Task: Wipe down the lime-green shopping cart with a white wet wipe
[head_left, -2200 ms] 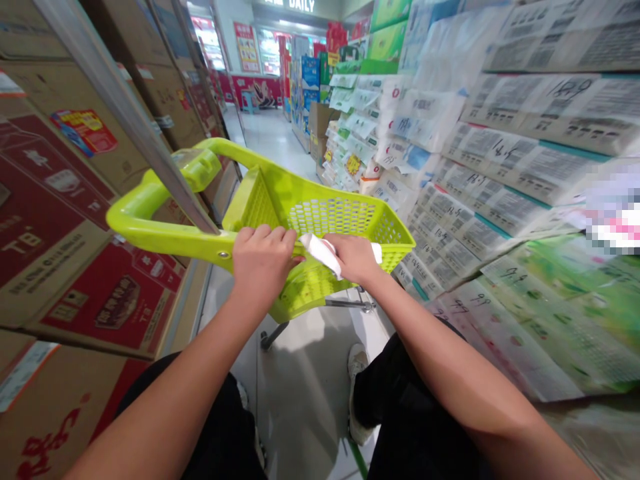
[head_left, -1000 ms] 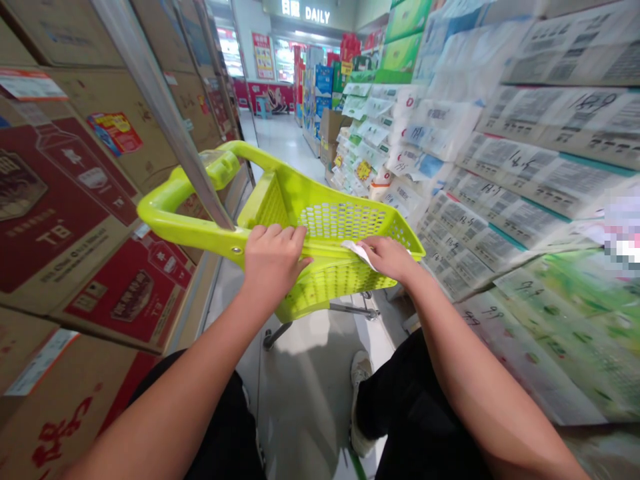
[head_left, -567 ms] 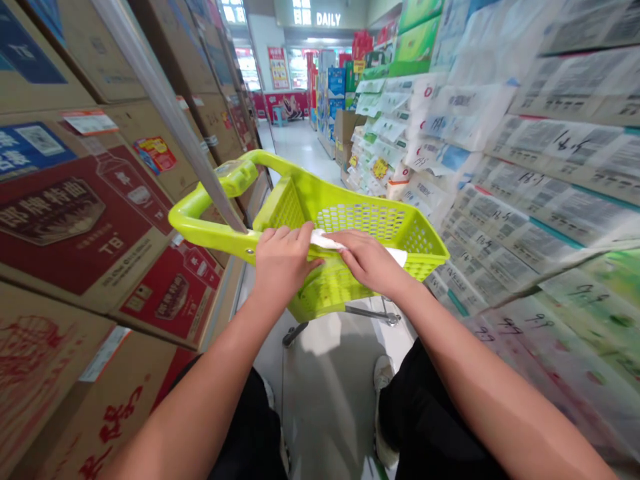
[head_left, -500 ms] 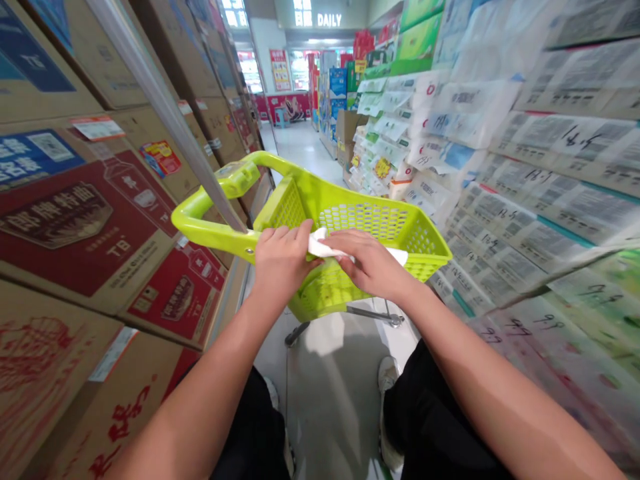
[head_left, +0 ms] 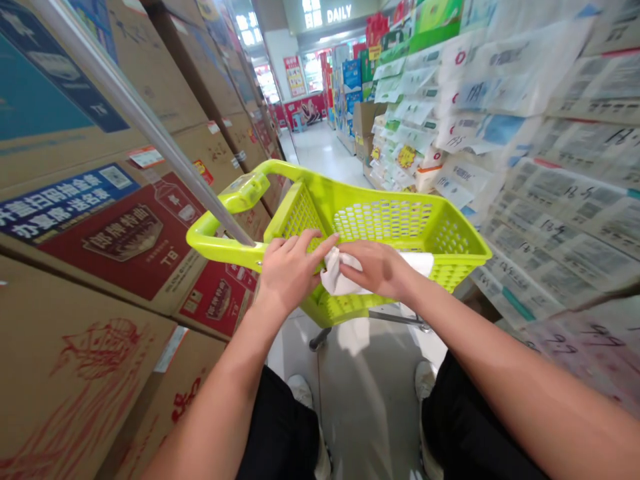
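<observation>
A lime-green plastic shopping cart [head_left: 225, 251] with perforated walls stands sideways in front of me. My left hand [head_left: 295, 267] lies over its near rim, fingers curled over the top and the index finger reaching to a white cloth [head_left: 343, 279]. Beside it, my right hand [head_left: 377, 267] grips the crumpled cloth between thumb and fingers at the same rim. Part of the cloth hangs down the outside of the basket, and a flat white piece shows past my right wrist. Inside the basket I see no goods; the near part is hidden by my hands.
A slanted metal pole [head_left: 150, 122] rises at the left, in front of stacked cardboard cartons [head_left: 120, 240]. Wrapped paper packs [head_left: 560, 227] are piled along the right. A tiled aisle [head_left: 333, 157] runs ahead, with a brown box [head_left: 367, 123] at its right edge.
The view has shifted, so the cart sits slightly lower and further right. The cloth is now bunched up more between my hands, with more of it hanging below the rim.
</observation>
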`<state>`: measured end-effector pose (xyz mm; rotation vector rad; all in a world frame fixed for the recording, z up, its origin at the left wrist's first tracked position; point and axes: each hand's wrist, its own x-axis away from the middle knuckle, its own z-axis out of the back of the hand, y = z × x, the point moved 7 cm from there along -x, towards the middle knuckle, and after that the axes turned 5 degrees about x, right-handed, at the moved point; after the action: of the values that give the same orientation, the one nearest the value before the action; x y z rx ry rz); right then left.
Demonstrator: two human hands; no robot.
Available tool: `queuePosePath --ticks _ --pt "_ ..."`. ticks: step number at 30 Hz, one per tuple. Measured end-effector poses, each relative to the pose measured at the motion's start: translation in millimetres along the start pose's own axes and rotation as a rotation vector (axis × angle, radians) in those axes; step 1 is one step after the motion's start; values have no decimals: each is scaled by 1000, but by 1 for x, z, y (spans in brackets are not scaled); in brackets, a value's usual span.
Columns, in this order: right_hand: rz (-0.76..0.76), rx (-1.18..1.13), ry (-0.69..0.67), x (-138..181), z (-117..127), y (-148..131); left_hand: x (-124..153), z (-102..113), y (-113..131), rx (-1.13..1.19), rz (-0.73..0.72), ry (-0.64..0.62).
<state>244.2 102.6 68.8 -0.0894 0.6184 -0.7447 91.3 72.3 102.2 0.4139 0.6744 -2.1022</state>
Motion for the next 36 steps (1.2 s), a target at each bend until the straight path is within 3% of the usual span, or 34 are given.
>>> queuePosePath --ticks 6,8,12,18,23,28,32,36 --pt "-330 303 -174 -15 -14 -18 15 11 -4 50 -148 48" --pt "-362 361 -218 -17 -14 -24 20 15 -4 72 -192 73" --pt "-320 366 -223 -15 -15 -27 27 18 -7 62 -191 121" --pt "-312 432 -223 0 -11 -4 30 20 -19 64 -73 257" --pt "-321 449 -287 11 -5 15 33 17 -31 84 26 173" --pt "-293 485 -340 18 0 26 40 24 -38 236 -18 135" --pt "-240 416 -291 16 -6 17 43 25 -41 261 16 123" --pt "-73 385 -99 -6 -21 -21 42 24 -37 215 56 91"
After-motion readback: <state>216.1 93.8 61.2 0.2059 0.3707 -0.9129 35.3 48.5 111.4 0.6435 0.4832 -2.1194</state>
